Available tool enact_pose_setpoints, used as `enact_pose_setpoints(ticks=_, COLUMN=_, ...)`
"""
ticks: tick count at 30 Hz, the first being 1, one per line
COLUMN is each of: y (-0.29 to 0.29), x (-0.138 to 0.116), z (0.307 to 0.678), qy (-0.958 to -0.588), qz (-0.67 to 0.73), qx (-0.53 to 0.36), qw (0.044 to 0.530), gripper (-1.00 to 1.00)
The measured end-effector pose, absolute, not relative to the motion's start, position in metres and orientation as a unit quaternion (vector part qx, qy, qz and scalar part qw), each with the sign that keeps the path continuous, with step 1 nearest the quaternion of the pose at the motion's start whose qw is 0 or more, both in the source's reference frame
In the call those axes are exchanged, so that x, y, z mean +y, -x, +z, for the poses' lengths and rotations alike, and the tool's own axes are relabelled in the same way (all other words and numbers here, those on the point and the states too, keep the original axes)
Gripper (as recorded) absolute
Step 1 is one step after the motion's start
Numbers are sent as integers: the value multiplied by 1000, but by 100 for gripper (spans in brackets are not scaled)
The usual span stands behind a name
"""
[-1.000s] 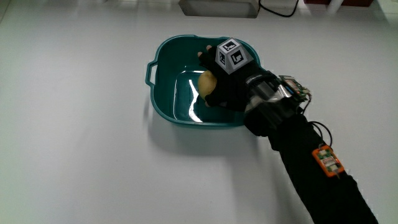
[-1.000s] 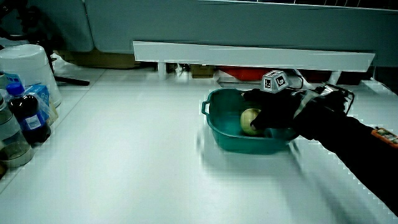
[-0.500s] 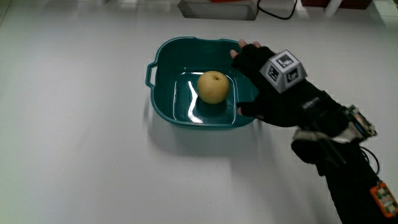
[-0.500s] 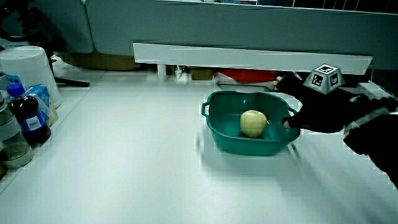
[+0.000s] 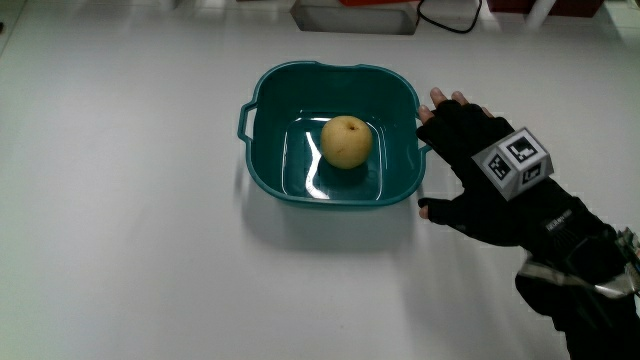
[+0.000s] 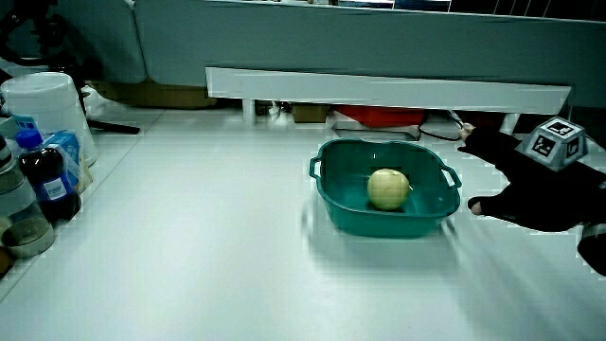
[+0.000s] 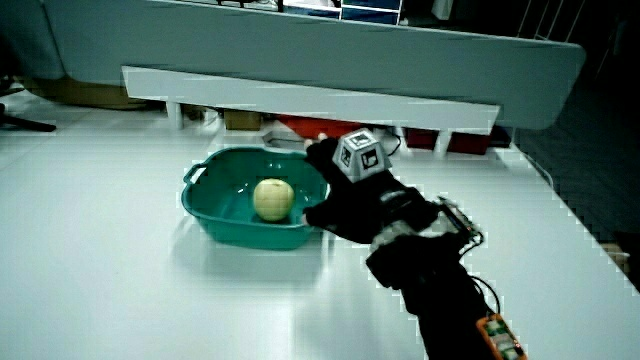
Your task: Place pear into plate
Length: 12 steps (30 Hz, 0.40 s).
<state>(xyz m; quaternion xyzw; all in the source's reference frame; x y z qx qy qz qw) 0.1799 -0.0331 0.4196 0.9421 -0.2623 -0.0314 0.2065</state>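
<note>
A yellow pear lies alone in the middle of a teal plate with raised walls and small handles; both side views show the pear inside the plate. The hand in its black glove hovers just beside the plate, outside its rim, fingers spread and holding nothing. The patterned cube sits on its back. The hand appears beside the plate in both side views too.
A pale box and a black cable lie at the table's edge farthest from the person. In a side view, a white tub and bottles stand at the table's edge, under a low white partition.
The hand let go of the pear in the plate, opened, and drew back over the rim to the table beside the plate. The pear stays in the plate.
</note>
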Motion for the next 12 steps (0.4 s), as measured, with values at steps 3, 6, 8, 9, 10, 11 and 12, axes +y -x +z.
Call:
enact_pose_setpoints(ticks=3, y=-185, x=-26, z=416, qy=-944, qz=-20, qx=-262, qw=200, gripper=-100)
enact_pose_setpoints(ticks=6, y=-189, x=-20, z=414, qy=-944, qz=-4, qx=-263, qw=198, gripper=-100)
enact_pose_setpoints(ticks=8, y=-192, x=-17, z=414, qy=-944, qz=3, qx=-259, qw=204, gripper=-100)
enact_pose_setpoints(ticks=9, y=-193, x=-17, z=414, qy=-945, qz=0, qx=-258, qw=203, gripper=-100)
enact_pose_setpoints(ticks=10, y=-195, x=-16, z=414, qy=-945, qz=1, qx=-256, qw=202, gripper=-100)
enact_pose_setpoints(ticks=11, y=-196, x=-15, z=414, qy=-945, qz=-3, qx=-257, qw=202, gripper=-100)
enact_pose_setpoints(ticks=12, y=-196, x=-14, z=415, qy=-946, qz=1, qx=-257, qw=197, gripper=-100)
